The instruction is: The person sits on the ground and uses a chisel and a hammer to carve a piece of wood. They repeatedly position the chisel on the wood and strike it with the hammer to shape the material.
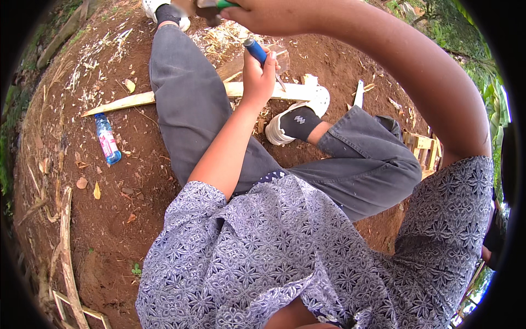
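My left hand (259,79) is closed around the blue handle of a chisel (255,50). The chisel's thin blade comes out below the fist and slants down to a long pale strip of wood (293,91). That strip runs crosswise, passing behind my left leg, with its right end against my white shoe (279,127). Raised at the top edge, my right hand (249,15) grips a green-handled tool (223,4). Its brownish head is blurred and partly cut off, so its exact kind is unclear.
A brown wood block (282,57) lies beyond my left hand. To the left, a plastic bottle (108,140) with a blue cap lies on reddish soil among leaves and shavings. A long stick (67,252) lies at lower left; a slatted wooden piece (423,145) stands at right.
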The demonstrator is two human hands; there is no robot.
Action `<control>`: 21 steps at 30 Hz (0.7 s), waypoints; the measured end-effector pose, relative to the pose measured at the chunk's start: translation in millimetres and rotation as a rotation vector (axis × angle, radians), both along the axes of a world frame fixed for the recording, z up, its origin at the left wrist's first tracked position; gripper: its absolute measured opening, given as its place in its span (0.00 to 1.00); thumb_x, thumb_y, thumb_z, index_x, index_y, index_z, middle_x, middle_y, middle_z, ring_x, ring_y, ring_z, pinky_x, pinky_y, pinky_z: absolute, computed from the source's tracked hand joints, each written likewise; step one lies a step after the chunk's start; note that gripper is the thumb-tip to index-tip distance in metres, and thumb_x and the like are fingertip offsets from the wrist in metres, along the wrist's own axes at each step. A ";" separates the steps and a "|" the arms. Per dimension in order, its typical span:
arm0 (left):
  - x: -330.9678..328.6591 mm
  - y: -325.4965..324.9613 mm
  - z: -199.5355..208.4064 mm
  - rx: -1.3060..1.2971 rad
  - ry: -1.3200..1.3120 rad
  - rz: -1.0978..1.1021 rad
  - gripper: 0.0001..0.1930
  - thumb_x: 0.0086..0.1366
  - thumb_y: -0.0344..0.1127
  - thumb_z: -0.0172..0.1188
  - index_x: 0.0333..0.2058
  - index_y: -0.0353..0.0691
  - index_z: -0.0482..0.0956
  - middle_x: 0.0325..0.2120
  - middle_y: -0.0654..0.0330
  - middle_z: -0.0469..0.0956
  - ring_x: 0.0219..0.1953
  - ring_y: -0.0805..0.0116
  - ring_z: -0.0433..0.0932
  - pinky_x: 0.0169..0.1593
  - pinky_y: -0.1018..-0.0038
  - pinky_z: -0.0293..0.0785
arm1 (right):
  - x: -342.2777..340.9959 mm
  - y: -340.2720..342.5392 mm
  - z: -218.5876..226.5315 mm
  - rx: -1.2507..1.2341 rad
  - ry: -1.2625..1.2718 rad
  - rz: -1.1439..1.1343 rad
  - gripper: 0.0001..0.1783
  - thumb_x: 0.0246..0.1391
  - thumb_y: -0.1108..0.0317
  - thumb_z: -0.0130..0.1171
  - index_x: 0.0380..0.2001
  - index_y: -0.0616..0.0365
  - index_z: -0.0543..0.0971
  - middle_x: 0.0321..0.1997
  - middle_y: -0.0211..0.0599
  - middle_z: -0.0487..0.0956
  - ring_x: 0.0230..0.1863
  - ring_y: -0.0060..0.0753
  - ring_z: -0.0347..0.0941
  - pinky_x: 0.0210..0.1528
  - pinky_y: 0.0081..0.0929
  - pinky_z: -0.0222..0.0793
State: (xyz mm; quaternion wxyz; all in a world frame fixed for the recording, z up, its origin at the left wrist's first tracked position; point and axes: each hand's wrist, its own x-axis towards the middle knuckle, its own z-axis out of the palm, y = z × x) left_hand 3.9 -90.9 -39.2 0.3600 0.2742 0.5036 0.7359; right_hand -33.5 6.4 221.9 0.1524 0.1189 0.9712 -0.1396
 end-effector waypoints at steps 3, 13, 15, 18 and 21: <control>2.3 -1.4 2.8 -0.004 0.023 -0.010 0.09 0.77 0.35 0.54 0.46 0.38 0.63 0.36 0.60 0.73 0.33 0.73 0.78 0.42 0.72 0.76 | 0.5 -3.8 -32.7 -0.004 0.113 -0.061 0.21 0.64 0.58 0.50 0.35 0.67 0.83 0.38 0.65 0.82 0.45 0.66 0.80 0.50 0.56 0.74; 1.1 -4.1 -3.6 -0.087 0.201 -0.132 0.10 0.77 0.35 0.54 0.47 0.38 0.64 0.32 0.61 0.75 0.33 0.73 0.78 0.42 0.73 0.76 | 12.9 8.1 -70.7 0.046 -0.239 0.035 0.24 0.70 0.50 0.51 0.38 0.64 0.80 0.27 0.50 0.79 0.31 0.52 0.79 0.37 0.44 0.74; 12.4 -5.9 2.9 -0.065 0.071 -0.050 0.10 0.77 0.37 0.54 0.47 0.38 0.65 0.31 0.60 0.77 0.33 0.73 0.79 0.41 0.72 0.75 | 12.1 8.4 -70.5 0.132 -0.224 0.099 0.25 0.70 0.48 0.50 0.39 0.62 0.80 0.27 0.50 0.80 0.32 0.51 0.80 0.38 0.45 0.75; 6.8 -6.3 -0.4 0.027 0.003 0.044 0.10 0.77 0.36 0.54 0.47 0.38 0.65 0.32 0.60 0.77 0.34 0.73 0.79 0.42 0.72 0.75 | -10.5 -28.3 -17.7 -0.047 0.148 -0.134 0.21 0.64 0.58 0.51 0.35 0.68 0.82 0.34 0.65 0.82 0.41 0.68 0.79 0.47 0.53 0.76; 5.7 -9.8 -3.4 0.011 -0.031 0.028 0.09 0.77 0.36 0.53 0.47 0.39 0.65 0.32 0.61 0.76 0.34 0.73 0.79 0.43 0.73 0.74 | -5.4 -13.3 -18.9 -0.026 0.007 -0.056 0.20 0.64 0.59 0.51 0.36 0.67 0.82 0.33 0.63 0.81 0.41 0.68 0.79 0.46 0.53 0.76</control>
